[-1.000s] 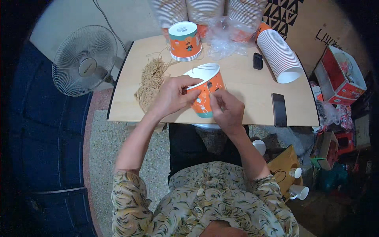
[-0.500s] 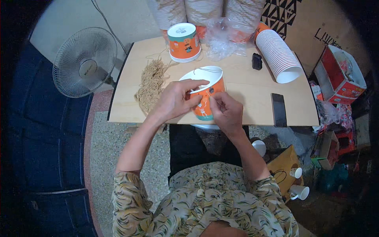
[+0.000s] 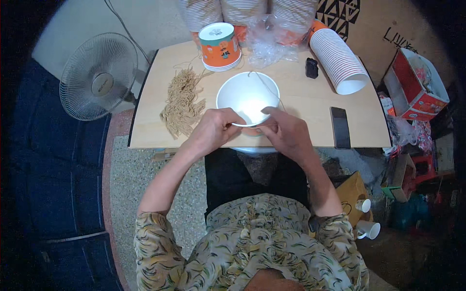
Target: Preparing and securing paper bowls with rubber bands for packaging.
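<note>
A paper bucket, white inside and orange outside, is tipped with its mouth up at the table's near edge. My left hand pinches the near-left part of its rim. My right hand grips the near-right part, thumb and fingers at the rim; whether a cord end is in those fingers is hidden. A thin tan cord runs from the far rim across the mouth towards my right hand. Left of the bucket lies a heap of tan cords.
Upside-down orange buckets stand behind, near clear plastic wrap and tall bucket stacks. A stack of white-rimmed buckets lies at the right, beside a small black object and a phone. A fan stands left.
The bucket has turned from showing its orange side to facing its white inside up at me. Both hands have shifted to its near rim, the left lower than before.
</note>
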Motion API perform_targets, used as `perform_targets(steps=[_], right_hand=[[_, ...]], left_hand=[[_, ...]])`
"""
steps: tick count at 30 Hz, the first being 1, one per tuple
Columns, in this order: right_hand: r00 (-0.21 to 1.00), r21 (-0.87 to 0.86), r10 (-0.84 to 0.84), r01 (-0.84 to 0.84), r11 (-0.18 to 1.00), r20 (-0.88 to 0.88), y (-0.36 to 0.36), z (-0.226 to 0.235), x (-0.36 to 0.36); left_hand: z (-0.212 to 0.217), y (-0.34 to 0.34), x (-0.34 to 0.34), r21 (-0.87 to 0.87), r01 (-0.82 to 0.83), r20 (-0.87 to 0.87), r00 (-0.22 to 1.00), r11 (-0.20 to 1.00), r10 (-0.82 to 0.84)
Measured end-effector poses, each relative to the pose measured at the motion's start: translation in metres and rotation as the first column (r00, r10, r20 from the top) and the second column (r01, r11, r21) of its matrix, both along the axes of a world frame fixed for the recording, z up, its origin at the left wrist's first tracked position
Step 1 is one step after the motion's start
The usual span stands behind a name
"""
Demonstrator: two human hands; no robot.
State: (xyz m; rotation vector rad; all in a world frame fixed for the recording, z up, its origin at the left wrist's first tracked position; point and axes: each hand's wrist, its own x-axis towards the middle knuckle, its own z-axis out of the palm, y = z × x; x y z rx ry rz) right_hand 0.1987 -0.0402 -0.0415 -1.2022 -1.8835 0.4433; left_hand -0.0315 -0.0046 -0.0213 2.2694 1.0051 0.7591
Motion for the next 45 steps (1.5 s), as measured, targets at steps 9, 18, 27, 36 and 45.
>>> perform_targets(steps=[9, 18, 27, 36, 45], right_hand=[[0.990, -0.107, 0.098, -0.086, 0.990, 0.106, 0.025, -0.022, 0.018], [0.985, -0.055, 0.163, -0.160, 0.986, 0.059, 0.016, 0.018, 0.017], [0.923, 0.227, 0.371, -0.385, 0.895, 0.102, 0.061, 0.055, -0.002], [0.923, -0.087, 0.301, -0.329, 0.940, -0.240, 0.090, 0.025, 0.002], [0.957, -0.124, 0.184, -0.216, 0.968, -0.226, 0.082, 0.012, 0.016]], left_hand=[[0.002, 0.019, -0.009, -0.519, 0.059, 0.106, 0.994, 0.853, -0.004], [0.004, 0.023, 0.016, -0.704, 0.304, 0.527, 0.829, 0.642, 0.186], [0.002, 0.023, 0.035, -0.692, 0.335, 0.505, 0.858, 0.640, 0.097], [-0.011, 0.023, 0.032, -0.715, 0.308, 0.494, 0.858, 0.628, 0.141], [-0.010, 0.016, 0.031, -0.710, 0.417, 0.605, 0.774, 0.568, 0.188]])
